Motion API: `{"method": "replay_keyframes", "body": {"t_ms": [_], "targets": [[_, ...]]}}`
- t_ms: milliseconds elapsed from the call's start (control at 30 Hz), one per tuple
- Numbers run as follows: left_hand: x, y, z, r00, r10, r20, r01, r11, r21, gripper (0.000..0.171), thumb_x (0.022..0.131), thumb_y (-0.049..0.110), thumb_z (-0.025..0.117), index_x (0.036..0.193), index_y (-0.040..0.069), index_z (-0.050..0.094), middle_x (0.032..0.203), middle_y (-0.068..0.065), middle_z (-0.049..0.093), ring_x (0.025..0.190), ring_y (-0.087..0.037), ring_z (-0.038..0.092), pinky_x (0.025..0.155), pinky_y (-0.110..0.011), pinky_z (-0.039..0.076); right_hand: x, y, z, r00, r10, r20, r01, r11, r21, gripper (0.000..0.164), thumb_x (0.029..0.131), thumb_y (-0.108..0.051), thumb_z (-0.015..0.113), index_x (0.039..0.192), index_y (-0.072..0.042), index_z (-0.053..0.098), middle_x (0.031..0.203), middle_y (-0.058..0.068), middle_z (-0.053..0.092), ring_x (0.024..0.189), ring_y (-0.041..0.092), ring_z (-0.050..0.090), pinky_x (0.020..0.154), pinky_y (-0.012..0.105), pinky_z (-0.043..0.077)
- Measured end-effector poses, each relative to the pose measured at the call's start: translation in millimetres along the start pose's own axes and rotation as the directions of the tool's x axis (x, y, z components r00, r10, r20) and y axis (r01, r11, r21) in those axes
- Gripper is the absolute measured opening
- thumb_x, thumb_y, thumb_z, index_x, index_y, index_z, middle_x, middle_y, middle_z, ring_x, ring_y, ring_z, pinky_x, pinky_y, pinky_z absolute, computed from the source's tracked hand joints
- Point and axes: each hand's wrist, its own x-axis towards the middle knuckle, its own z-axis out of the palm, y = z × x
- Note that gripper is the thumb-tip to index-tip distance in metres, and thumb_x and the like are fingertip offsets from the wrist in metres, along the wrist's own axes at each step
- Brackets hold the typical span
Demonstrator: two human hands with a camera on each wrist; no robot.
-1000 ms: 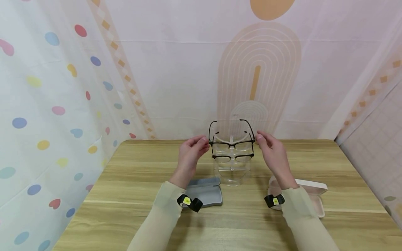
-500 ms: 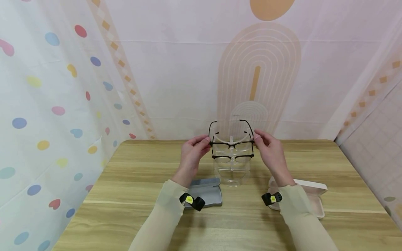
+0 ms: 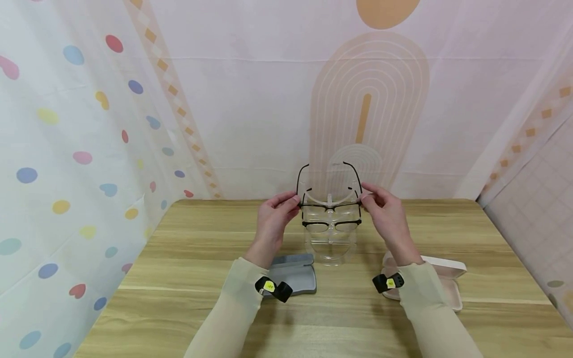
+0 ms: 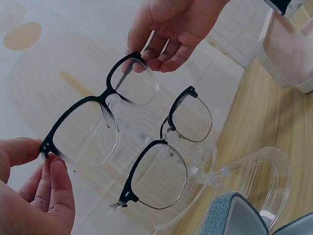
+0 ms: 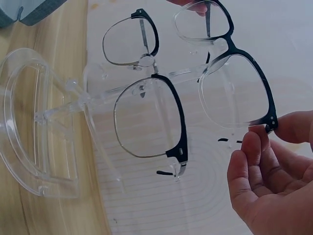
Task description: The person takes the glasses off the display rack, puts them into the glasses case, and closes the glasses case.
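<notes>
Black-topped eyeglasses [image 4: 105, 95] are held at both front corners, their temples pointing toward the back curtain. My left hand [image 3: 274, 219] pinches the left hinge corner between thumb and fingers. At the opposite corner my right hand [image 3: 388, 214] pinches in the same way, seen closely in the right wrist view. Just below, a second pair of glasses [image 5: 178, 112] with dark brow bars and thin metal lower rims rests on a clear display stand [image 3: 330, 258]. Whether the upper pair still touches the stand, I cannot tell.
An opened grey glasses case [image 3: 295, 281] lies by my left forearm. Another opened case, white with a pinkish inside [image 3: 452, 291], lies partly behind my right wrist. The wooden table [image 3: 201, 248] meets a patterned curtain [image 3: 250, 109] at the back.
Both hands have moved inward from beside the upper glasses and taken hold of their corners. The temple tips of that pair have since risen slightly. The lower pair and cases stay put.
</notes>
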Motion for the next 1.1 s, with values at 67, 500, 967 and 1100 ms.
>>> {"method": "replay_keyframes", "body": {"t_ms": [67, 500, 967, 1100], "targets": [[-0.9, 0.7, 0.1, 1.000, 0.004, 0.000, -0.004, 1.000, -0.001, 0.025, 0.094, -0.001, 0.072, 0.118, -0.008, 0.069, 0.093, -0.005, 0.073, 0.078, -0.011, 0.069, 0.080, -0.025, 0.060, -1.6, -2.1, -1.1, 1.000, 0.000, 0.001, 0.000, 1.000, 0.000, 0.040, 0.106, -0.015, 0.053, 0.143, -0.003, 0.060, 0.116, 0.022, 0.069, 0.101, 0.019, 0.066, 0.085, 0.019, 0.052], [-15.2, 8.9, 0.4, 0.997, 0.059, 0.043, -0.062, 0.997, 0.054, 0.031, 0.094, 0.000, 0.073, 0.124, -0.010, 0.067, 0.103, -0.013, 0.074, 0.082, -0.011, 0.069, 0.082, -0.026, 0.060, -10.8, -10.2, -9.0, 0.997, -0.079, -0.001, 0.079, 0.997, -0.011, 0.039, 0.105, -0.019, 0.056, 0.141, -0.003, 0.062, 0.111, 0.018, 0.073, 0.092, 0.004, 0.065, 0.083, 0.016, 0.052], [-33.6, 7.2, -4.8, 0.991, 0.116, 0.067, -0.123, 0.986, 0.116, 0.031, 0.093, 0.001, 0.075, 0.123, -0.007, 0.071, 0.101, -0.006, 0.074, 0.085, -0.011, 0.069, 0.082, -0.027, 0.060, -26.3, -11.5, -14.8, 0.993, -0.114, 0.044, 0.110, 0.991, 0.080, 0.040, 0.103, -0.008, 0.060, 0.142, 0.001, 0.059, 0.102, 0.014, 0.068, 0.076, 0.008, 0.069, 0.074, 0.024, 0.061], [-38.6, 7.2, -6.3, 0.990, 0.119, 0.081, -0.128, 0.985, 0.120, 0.032, 0.092, 0.002, 0.075, 0.123, -0.005, 0.072, 0.104, -0.007, 0.074, 0.088, -0.013, 0.070, 0.082, -0.026, 0.059, -32.5, -14.0, -16.6, 0.993, -0.113, 0.043, 0.107, 0.986, 0.129, 0.040, 0.103, -0.009, 0.063, 0.142, 0.000, 0.058, 0.102, 0.014, 0.066, 0.076, 0.010, 0.071, 0.076, 0.026, 0.062]]}}
